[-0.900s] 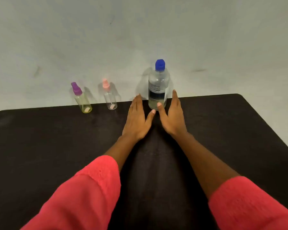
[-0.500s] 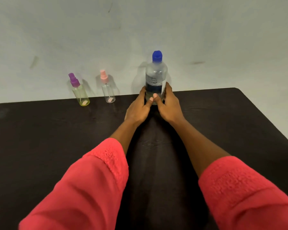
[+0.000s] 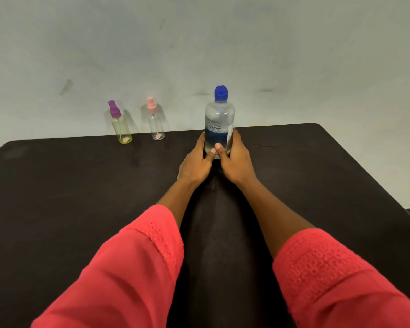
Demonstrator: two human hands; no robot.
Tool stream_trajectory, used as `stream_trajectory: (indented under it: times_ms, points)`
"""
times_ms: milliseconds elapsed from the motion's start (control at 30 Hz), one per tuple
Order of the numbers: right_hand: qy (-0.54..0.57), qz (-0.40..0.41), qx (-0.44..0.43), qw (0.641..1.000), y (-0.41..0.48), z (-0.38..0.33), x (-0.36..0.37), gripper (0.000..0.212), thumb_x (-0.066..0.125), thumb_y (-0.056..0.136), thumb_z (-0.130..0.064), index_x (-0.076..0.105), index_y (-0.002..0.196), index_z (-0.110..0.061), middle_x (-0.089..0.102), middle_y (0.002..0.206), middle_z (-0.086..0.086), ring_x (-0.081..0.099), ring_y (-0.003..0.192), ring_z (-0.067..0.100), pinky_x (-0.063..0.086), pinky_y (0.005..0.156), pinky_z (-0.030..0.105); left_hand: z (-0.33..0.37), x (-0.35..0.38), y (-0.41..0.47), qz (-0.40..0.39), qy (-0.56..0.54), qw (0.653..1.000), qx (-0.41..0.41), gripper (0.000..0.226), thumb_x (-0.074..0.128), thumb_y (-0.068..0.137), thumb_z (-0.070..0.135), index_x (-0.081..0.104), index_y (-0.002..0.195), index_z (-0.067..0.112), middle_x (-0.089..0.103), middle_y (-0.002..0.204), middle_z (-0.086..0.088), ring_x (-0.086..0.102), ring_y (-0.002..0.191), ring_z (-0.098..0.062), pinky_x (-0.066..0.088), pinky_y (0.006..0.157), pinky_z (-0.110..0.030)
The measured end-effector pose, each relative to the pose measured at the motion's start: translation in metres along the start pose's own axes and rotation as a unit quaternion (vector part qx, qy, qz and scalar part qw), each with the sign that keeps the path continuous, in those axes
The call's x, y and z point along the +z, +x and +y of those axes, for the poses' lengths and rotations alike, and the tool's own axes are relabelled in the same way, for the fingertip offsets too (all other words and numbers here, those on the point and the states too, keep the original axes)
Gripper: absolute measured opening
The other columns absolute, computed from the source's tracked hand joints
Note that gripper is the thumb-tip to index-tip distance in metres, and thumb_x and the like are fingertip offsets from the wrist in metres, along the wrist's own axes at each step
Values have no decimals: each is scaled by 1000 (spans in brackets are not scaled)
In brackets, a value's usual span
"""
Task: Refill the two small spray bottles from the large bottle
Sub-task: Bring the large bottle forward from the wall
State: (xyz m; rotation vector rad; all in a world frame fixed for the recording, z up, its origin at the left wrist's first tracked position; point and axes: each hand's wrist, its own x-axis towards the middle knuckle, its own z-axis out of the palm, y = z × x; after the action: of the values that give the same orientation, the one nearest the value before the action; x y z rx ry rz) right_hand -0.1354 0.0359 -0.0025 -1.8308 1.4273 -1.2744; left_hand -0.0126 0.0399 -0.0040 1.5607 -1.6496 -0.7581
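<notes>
While upright, bottle (image 3: 219, 119) within curled hands (image 3: 194, 163) (image 3: 237, 162)

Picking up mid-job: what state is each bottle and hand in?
Large clear plastic blue-capped bottle: upright, capped.
Small yellow-tinted purple-topped spray bottle: upright, closed, untouched.
Small clear pink-topped spray bottle: upright, closed, untouched.
Left hand: grips large bottle low.
Right hand: grips it low too.

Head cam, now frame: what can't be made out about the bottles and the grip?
All head view.
Base of the large bottle: hidden by the thumbs of the left hand and right hand; on the table or lifted, unclear.
Fingers behind it: hidden by the bottle.
Label text: too small, blurred.
Liquid level in the purple-capped spray bottle and pink-capped spray bottle: too small.
Both sleeves: cut off by the bottom edge.
</notes>
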Motion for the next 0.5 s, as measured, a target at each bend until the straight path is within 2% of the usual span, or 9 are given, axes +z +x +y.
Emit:
stream_trajectory:
  times_ms: [133,500]
  points:
    - [3,2,6,1000,-22,-8,-6,49,53,96,-22,35,141,-14,51,137,5,51,123,20,43,99,31,5,0,-24,-4,-6,1000,1,57,41,98,43,17,149,34,46,144,4,45,130,-20,36,107,-45]
    - [10,13,20,1000,-83,-26,-23,52,51,98,-26,31,145,-17,47,141,4,49,126,20,41,100,31,22,2,-94,-5,-17,1000,18,57,41,99,38,15,150,34,44,145,6,44,131,-18,36,107,-41]
